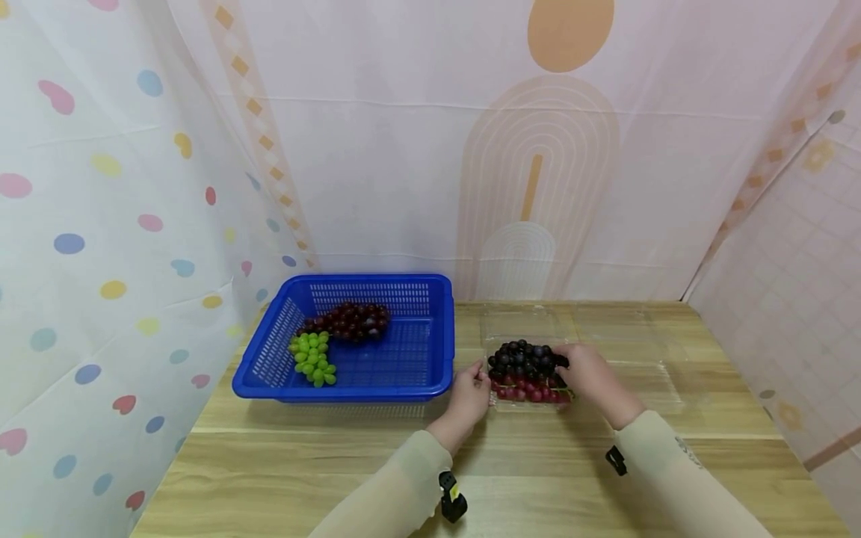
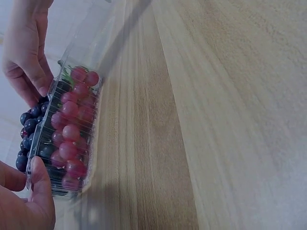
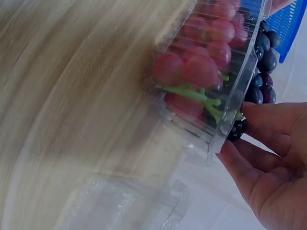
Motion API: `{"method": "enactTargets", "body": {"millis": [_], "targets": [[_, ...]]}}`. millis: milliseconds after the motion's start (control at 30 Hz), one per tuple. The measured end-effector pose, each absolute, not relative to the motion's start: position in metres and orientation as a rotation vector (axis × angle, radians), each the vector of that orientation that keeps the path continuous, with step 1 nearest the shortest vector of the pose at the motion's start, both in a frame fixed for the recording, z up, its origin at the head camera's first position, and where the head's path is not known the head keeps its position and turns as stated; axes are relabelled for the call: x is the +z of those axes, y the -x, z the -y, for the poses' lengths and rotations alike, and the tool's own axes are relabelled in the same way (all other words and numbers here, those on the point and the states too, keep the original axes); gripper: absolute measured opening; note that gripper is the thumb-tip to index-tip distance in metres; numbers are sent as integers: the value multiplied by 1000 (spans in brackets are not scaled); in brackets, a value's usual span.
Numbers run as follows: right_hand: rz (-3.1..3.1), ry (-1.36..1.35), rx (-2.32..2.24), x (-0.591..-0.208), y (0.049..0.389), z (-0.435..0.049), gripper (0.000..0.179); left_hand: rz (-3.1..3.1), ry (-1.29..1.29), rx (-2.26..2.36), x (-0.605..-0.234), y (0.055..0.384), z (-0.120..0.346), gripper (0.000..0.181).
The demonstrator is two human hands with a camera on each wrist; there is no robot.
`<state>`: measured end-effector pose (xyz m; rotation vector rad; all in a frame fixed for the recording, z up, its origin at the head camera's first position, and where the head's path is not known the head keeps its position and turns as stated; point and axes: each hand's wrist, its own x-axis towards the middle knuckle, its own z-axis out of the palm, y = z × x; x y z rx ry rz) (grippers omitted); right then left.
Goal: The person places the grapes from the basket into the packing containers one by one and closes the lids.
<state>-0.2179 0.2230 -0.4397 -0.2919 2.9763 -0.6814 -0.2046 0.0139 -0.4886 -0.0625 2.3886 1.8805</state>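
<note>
A clear plastic container [image 2: 44, 125] stands on the table with fruit inside. Red grapes [image 1: 531, 390] fill its near side and show through the ribbed wall in both wrist views. Behind them, a bunch of black grapes [image 1: 521, 360] rises above the rim. My left hand [image 1: 468, 397] pinches the container's left rim, thumb on the outside. At the right end, my right hand [image 1: 590, 377] holds the end of the black bunch, a dark grape between thumb and fingers in the right wrist view. A green stem [image 3: 196, 97] lies against the inside of that end.
Left of the container is a blue basket [image 1: 440, 336] with green grapes [image 1: 312, 360] and dark red grapes [image 1: 353, 321]. More clear plastic packaging [image 1: 669, 377] lies to the right. Patterned curtains [image 1: 403, 172] hang behind the wooden table [image 1: 323, 456].
</note>
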Motion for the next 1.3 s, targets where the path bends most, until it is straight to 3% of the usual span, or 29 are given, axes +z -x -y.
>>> {"method": "enactTargets", "body": {"millis": [467, 867, 1300], "targets": [[-2881, 150, -993, -425, 245, -241, 40, -2326, 79, 1938, -490, 203, -14, 45], [-2510, -21, -1171, -420, 275, -244, 57, -2360, 68, 1951, -489, 200, -15, 43], [-2296, -174, -1556, -428, 290, -246, 61, -2311, 78, 1973, -490, 202, -15, 44]]}}
